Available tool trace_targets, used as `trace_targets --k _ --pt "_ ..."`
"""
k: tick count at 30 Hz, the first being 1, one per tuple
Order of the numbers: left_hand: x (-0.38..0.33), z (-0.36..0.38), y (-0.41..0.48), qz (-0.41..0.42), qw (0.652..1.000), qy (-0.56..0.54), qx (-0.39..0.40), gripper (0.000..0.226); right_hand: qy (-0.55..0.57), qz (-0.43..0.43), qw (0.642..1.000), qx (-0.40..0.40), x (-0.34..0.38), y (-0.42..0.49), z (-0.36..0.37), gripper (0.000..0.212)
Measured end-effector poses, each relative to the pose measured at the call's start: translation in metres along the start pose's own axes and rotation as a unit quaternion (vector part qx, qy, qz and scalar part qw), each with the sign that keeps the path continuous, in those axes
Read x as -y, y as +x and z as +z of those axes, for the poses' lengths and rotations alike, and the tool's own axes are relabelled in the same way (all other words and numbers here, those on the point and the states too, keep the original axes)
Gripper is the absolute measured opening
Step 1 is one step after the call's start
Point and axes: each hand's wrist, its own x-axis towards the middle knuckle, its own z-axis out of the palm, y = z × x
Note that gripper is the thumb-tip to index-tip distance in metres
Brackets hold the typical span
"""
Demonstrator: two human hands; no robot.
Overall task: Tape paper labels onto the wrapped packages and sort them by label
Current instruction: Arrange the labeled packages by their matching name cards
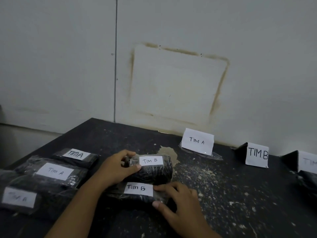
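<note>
Two black wrapped packages labelled "TIM B" lie in the middle of the dark table. My left hand (118,166) grips the left end of the far TIM B package (154,172), thumb and fingers around it. My right hand (178,205) grips the right end of the near TIM B package (137,194). To the left lie a package labelled "TIM A" (54,171), another TIM A package (76,155) behind it, and a blurred labelled package (18,198) at the front left. Standing paper signs read "TIM A" (197,141) and "TIM B" (257,155).
A third folded sign (307,163) stands at the right edge with a black package (307,181) in front of it. The dark table (223,194) is scuffed with pale flecks. A stained white wall (171,74) rises directly behind the table.
</note>
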Motion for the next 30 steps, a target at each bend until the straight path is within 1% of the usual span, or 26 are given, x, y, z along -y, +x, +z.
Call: trace_targets --k 3,4,7,12,14,21,30 --pt "0.000 0.005 0.000 0.008 1.000 -0.004 -0.007 0.037 0.060 -0.005 0.998 0.026 -0.006 0.002 -0.008 0.038" --pt "-0.001 0.008 0.001 0.010 1.000 -0.004 -0.007 0.039 0.077 0.000 0.997 0.029 -0.009 0.002 -0.011 0.037" --pt "-0.008 0.017 0.004 0.019 1.000 0.008 0.004 0.047 0.107 0.017 0.994 0.029 -0.021 -0.001 -0.023 0.045" --pt "-0.032 0.043 0.013 0.034 0.998 0.031 0.050 0.056 0.097 0.016 0.995 0.005 -0.053 -0.019 -0.049 0.056" --pt "-0.044 0.060 0.016 0.041 0.996 0.029 0.071 0.055 0.093 0.021 0.995 -0.013 -0.067 -0.029 -0.059 0.056" --pt "-0.094 0.133 0.024 0.076 0.993 -0.001 0.093 0.050 0.070 0.065 0.994 -0.060 -0.119 -0.066 -0.097 0.055" --pt "-0.155 0.230 0.038 0.122 0.987 -0.005 0.106 0.057 0.092 0.155 0.976 -0.125 -0.190 -0.106 -0.139 0.059"
